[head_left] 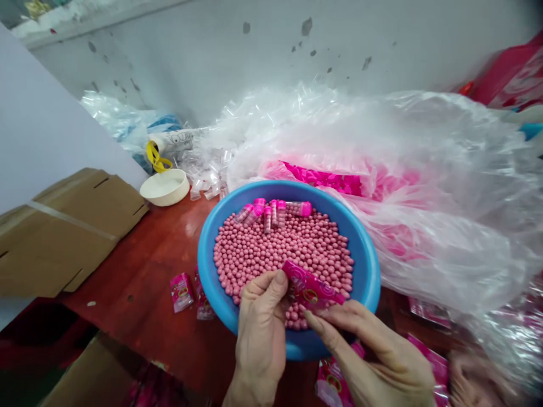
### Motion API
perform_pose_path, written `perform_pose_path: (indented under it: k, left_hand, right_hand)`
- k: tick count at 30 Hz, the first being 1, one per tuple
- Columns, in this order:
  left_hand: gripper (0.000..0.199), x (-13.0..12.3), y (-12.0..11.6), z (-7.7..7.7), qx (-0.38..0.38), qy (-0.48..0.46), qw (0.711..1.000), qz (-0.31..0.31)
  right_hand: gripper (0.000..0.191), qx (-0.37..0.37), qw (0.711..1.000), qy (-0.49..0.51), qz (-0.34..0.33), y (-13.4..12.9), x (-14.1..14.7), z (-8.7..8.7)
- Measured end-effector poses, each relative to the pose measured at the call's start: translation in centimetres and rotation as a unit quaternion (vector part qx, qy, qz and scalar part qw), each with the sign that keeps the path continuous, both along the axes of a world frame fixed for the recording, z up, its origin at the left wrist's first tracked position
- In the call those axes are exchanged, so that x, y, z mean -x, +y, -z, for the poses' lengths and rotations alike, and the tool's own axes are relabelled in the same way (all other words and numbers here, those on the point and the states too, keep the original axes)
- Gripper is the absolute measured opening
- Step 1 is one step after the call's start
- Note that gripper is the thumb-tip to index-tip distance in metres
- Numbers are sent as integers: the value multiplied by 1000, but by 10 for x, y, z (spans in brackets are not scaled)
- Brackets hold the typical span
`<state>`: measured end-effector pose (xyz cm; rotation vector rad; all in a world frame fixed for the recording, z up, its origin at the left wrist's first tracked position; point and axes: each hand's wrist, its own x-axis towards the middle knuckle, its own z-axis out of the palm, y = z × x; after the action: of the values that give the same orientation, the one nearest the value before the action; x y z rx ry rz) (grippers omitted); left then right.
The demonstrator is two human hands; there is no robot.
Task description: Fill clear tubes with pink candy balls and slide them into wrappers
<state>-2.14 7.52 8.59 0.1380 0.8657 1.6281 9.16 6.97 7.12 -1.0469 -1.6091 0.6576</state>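
Note:
Over a blue basin (204, 249) of pink beads (271, 254), both hands hold a small printed pink packet (311, 289). My left hand (262, 325) pinches its left end between thumb and fingers. The fingertips of my right hand (373, 353) close on its lower right edge. Several clear tubes (275, 215) with bright pink caps lie on the beads at the basin's far side; they look filled with pink beads. A pink packet (181, 293) lies on the red table left of the basin, and more pink packets (333, 380) are partly hidden under my right hand.
Clear plastic bags (458, 243) with pink pieces spread behind and right of the basin. Loose clear tubes (212, 178), a white dish (165, 188) and yellow tape (156, 158) sit back left. Folded cardboard (68, 232) lies at left. A blurred hand-like shape (475, 379) shows at lower right.

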Motion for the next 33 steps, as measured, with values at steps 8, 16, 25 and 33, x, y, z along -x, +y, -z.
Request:
perform_pose_path:
  k: [8,16,25,33]
  left_hand:
    - [8,7,7,2,14,-24,993,-116]
    - [5,6,6,2,2,-32,996,-84]
    - [12,9,9,4,12,-49,994,-93]
    - [21,14,13,1,30,-57,994,-89]
  right_hand:
    - [14,29,982,-158,-100,33,-30,-23]
    - [26,86,900,-426,-33,139,33,-36]
    - [30,154,880,-446,-50,181,77,9]
    - [20,146,927,-337,-80,165,28,-18]
